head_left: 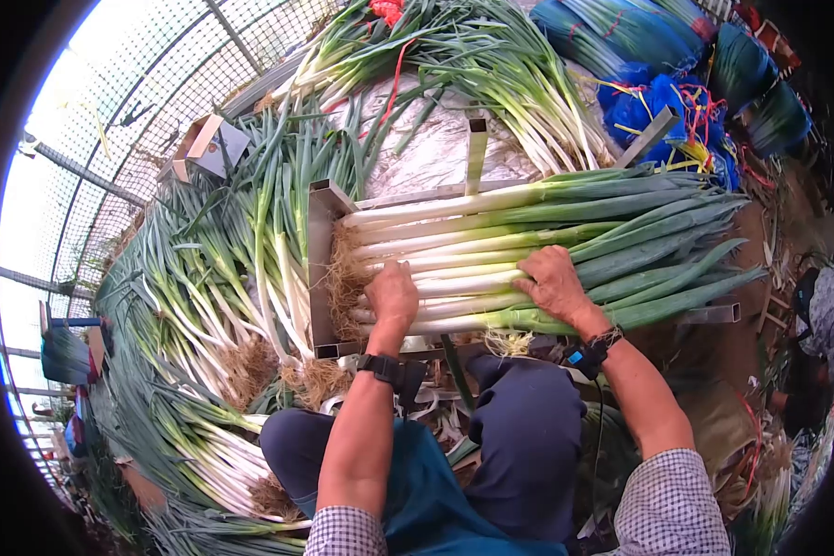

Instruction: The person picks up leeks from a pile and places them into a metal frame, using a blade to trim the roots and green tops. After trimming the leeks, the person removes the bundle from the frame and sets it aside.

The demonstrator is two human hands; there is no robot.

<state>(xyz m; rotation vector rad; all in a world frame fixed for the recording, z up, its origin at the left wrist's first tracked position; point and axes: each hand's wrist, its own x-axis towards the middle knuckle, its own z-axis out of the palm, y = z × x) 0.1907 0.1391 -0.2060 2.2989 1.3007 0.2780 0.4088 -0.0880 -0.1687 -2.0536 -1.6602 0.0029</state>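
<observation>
A row of long leeks [491,243] lies side by side in a metal frame [321,269], roots at the left against its end plate and green leaves to the right. My left hand [392,295] rests on the white stalks near the roots, its fingers curled down; whether they grip a stalk is hidden. Farther right, my right hand [556,285] is on the lower stalks where white turns green, with thumb and fingers bent round a leek.
Loose leeks [204,315] are heaped on the left, and more [528,93] lie beyond the frame. Wrapped bundles [621,32] and blue bags with ties [653,116] are at the upper right. An open cardboard box [211,146] stands at the upper left.
</observation>
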